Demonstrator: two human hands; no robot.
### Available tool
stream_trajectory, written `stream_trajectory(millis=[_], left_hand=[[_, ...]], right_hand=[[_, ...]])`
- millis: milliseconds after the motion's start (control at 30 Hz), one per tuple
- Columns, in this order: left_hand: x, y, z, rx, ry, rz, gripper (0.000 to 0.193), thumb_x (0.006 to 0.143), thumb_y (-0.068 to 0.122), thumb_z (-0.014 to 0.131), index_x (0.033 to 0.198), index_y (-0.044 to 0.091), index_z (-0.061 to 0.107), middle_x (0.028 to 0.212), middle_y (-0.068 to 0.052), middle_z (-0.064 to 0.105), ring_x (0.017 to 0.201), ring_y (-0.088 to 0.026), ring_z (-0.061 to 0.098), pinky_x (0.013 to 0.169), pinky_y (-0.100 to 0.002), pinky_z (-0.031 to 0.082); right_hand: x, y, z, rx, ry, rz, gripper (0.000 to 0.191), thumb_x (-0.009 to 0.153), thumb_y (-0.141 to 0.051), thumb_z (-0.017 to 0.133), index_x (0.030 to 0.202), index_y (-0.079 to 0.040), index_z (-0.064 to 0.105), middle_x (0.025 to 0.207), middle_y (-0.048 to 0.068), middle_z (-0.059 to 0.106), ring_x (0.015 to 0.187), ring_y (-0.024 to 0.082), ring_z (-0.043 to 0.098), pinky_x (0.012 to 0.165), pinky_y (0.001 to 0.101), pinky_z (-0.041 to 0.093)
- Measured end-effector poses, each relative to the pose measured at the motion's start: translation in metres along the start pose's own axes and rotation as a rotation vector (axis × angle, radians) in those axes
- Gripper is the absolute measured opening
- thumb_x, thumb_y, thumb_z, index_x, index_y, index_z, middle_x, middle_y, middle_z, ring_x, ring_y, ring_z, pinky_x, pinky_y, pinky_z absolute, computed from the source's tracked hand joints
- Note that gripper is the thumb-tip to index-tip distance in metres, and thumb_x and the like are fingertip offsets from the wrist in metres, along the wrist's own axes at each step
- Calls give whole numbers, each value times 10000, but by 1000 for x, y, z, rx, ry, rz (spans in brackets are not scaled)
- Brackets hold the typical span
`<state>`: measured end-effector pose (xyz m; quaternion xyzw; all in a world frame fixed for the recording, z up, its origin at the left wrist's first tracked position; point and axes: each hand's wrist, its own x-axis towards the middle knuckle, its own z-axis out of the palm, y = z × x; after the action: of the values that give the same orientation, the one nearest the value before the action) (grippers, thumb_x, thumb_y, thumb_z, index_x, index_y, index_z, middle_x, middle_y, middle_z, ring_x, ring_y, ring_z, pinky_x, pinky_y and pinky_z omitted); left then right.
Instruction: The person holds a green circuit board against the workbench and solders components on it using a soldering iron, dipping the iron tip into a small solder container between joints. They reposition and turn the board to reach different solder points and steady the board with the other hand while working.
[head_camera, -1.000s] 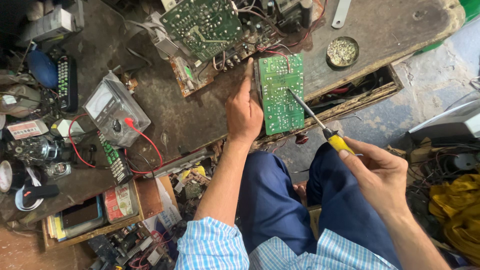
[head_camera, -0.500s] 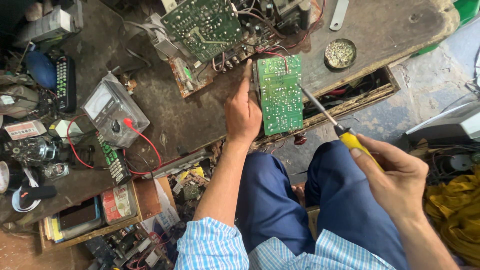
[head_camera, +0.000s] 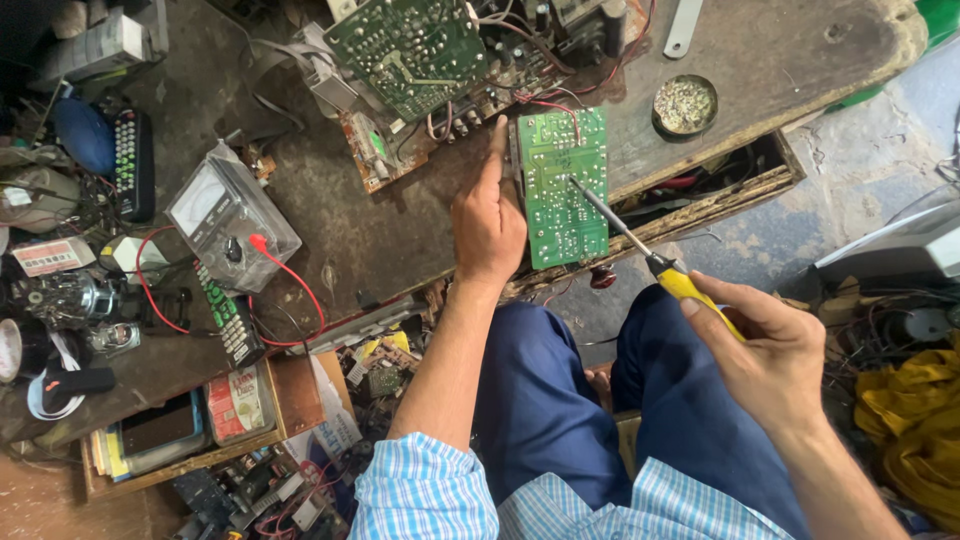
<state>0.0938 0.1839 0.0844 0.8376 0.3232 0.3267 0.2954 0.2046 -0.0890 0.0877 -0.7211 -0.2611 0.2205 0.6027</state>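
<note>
An electronics repair workshop. Bare circuit boards (head_camera: 563, 190), an analogue multimeter (head_camera: 228, 215) with red leads and remote controls (head_camera: 133, 165) crowd a worn wooden counter (head_camera: 760, 60).
</note>
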Motion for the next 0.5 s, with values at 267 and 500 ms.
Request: stream_trajectory(millis=[267, 500], left_hand=[[-1, -1, 0, 26, 80, 184, 695, 916, -88, 393, 1574, 130, 445, 1375, -239, 656, 1238, -391, 684, 1047, -432, 563], [-1, 1, -1, 3, 42, 122, 695, 908, -88, 393, 1567, 127, 449, 1383, -233, 649, 1247, -385, 674, 1042, -431, 561]], right_hand=[[0, -3, -4, -134, -9, -100, 289, 909, -31, 779, 1197, -28, 752, 1006, 55, 762, 812, 48, 658, 696, 177, 506], [10, 16, -11, 222, -112, 269, 297, 901, -19, 735, 1197, -21, 753, 875, 47, 756, 614, 28, 555, 507, 178, 428]])
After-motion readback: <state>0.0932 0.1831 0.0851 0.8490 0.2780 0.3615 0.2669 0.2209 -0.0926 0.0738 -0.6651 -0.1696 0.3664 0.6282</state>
